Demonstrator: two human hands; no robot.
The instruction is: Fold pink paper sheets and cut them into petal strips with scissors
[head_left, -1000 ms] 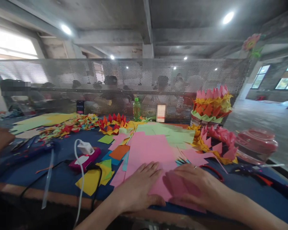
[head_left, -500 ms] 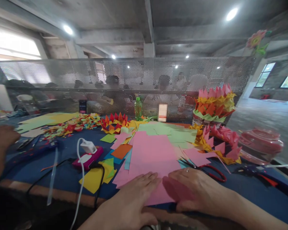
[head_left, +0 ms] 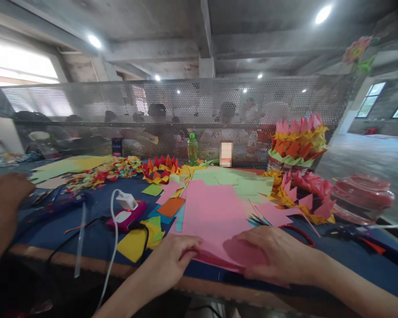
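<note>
A stack of pink paper sheets (head_left: pixel 215 212) lies on the blue table (head_left: pixel 86 238) in front of me. My left hand (head_left: pixel 172 260) curls its fingers round the near left edge of the pink paper, lifting it slightly. My right hand (head_left: pixel 272 256) rests flat on the paper's near right part, fingers spread, with a ring on one finger. Red-handled scissors (head_left: pixel 295 232) lie just beyond my right hand.
Another person's arm (head_left: pixel 1 207) reaches in at far left. A pink power bank with white plug and cables (head_left: pixel 126 212), loose coloured paper pieces (head_left: pixel 139 240), folded paper flowers (head_left: pixel 298 141), a green bottle (head_left: pixel 192 149) and a red jar (head_left: pixel 361 196) stand around. A perforated metal screen (head_left: pixel 185 115) closes the table's far side.
My left hand went from lying flat on the pink paper to curling round its near left edge. The camera view shifted slightly right.
</note>
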